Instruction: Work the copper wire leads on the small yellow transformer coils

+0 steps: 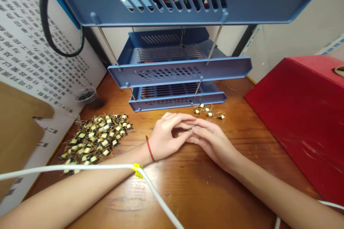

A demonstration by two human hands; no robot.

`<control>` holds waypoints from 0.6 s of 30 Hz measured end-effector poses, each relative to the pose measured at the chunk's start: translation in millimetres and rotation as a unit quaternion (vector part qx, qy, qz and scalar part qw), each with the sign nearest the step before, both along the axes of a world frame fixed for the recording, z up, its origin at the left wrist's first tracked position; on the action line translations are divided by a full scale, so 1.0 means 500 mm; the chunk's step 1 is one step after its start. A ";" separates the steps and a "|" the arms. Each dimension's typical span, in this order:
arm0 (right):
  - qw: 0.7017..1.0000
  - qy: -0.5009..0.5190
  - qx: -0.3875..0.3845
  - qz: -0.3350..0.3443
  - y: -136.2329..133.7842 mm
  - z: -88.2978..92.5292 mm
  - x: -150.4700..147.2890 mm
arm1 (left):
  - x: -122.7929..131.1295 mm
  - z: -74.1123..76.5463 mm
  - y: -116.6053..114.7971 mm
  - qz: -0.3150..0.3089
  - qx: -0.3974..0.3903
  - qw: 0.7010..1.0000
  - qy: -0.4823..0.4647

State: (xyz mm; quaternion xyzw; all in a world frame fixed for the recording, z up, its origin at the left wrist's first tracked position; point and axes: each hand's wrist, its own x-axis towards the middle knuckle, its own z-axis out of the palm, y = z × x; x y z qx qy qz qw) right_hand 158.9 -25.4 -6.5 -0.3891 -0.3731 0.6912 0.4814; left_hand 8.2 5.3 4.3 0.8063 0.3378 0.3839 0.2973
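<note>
The head-worn camera is looking forward and down from the near side of the tabletop [209, 193], facing its far edge. It is viewing the left hand [167, 135] and right hand [215, 141] at close range near mid-frame, and is taking in the tabletop's left edge and far left corner.

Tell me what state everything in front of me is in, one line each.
Left hand: curled, fingertips at the part
Right hand: pinching the part
Part: held, mostly hidden
Pile: heaped on the table
Loose parts: scattered before the rack
Cup: upright, dark bits inside
Rack: standing, top tray holding things
Cable: slack, yellow tag on
Bracelet: around left wrist
</note>
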 end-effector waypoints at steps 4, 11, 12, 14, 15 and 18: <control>1.000 0.016 -0.013 0.016 0.000 0.001 0.003 | -0.001 0.006 0.001 -0.022 0.019 1.000 0.000; 0.998 0.004 -0.052 0.040 0.000 0.003 0.011 | -0.003 0.002 -0.002 0.001 -0.030 1.000 0.008; 0.998 0.001 -0.055 0.038 0.000 0.003 0.011 | -0.003 0.000 -0.003 0.003 -0.038 0.999 0.006; 0.998 -0.002 -0.057 0.032 0.000 0.005 0.011 | -0.003 -0.002 -0.003 0.004 -0.038 0.999 0.004; 0.998 -0.002 -0.055 0.031 0.000 0.005 0.010 | -0.003 -0.003 -0.003 0.006 -0.032 0.999 0.002; 0.998 0.006 -0.046 0.037 0.001 0.006 0.010 | -0.002 -0.005 -0.003 0.016 -0.002 1.000 -0.003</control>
